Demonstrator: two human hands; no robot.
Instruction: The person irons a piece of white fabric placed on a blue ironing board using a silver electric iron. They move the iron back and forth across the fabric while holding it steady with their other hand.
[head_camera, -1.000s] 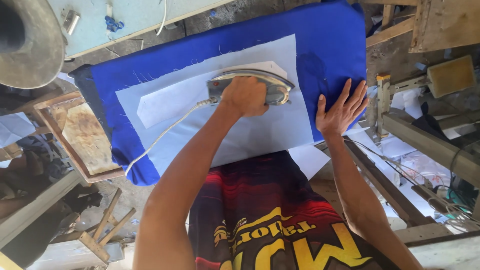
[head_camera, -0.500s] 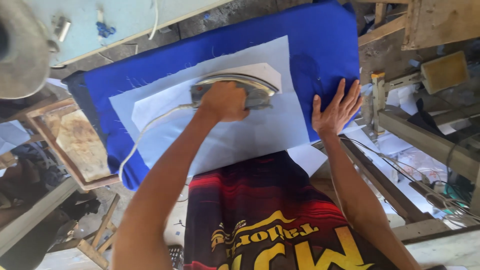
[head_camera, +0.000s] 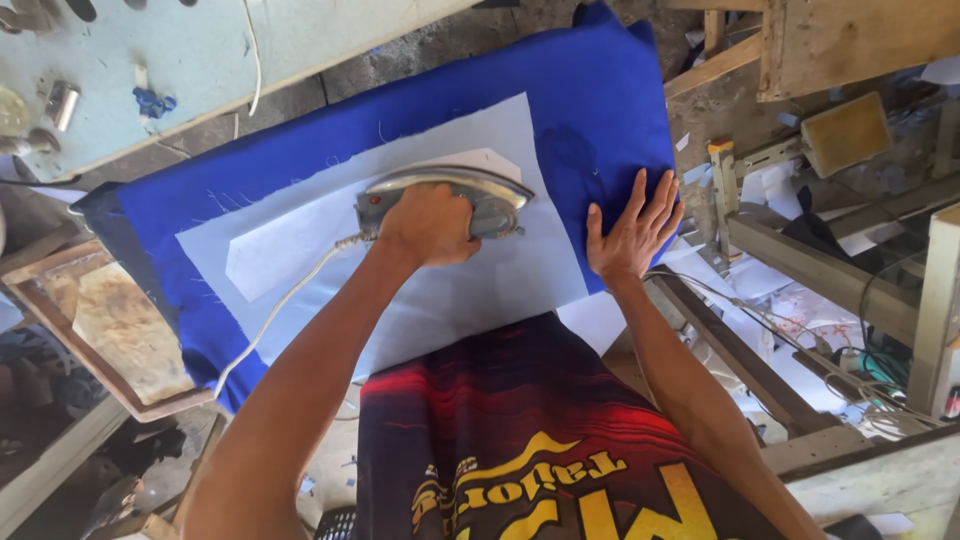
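Iron (head_camera: 440, 200), metal, lying flat with its soleplate down on a narrow white strip (head_camera: 290, 245) near the middle of the bench, nose pointing right. Left hand (head_camera: 430, 225) clenched around the handle from above, pressing the iron onto the strip. Cord (head_camera: 290, 300), white, running from the iron's left end toward the near left edge. Under the strip, a larger pale sheet (head_camera: 480, 290), spread smooth over blue cloth (head_camera: 600, 90) that pads the whole bench top. Right hand (head_camera: 632, 228) released and grasping nothing, laid flat with fingers spread at the right edge, partly on the sheet, partly on the blue cloth, apparently to keep the layers from sliding. Wooden frames (head_camera: 790, 250) and scraps to the right; pale green board (head_camera: 200, 60) at the far left.
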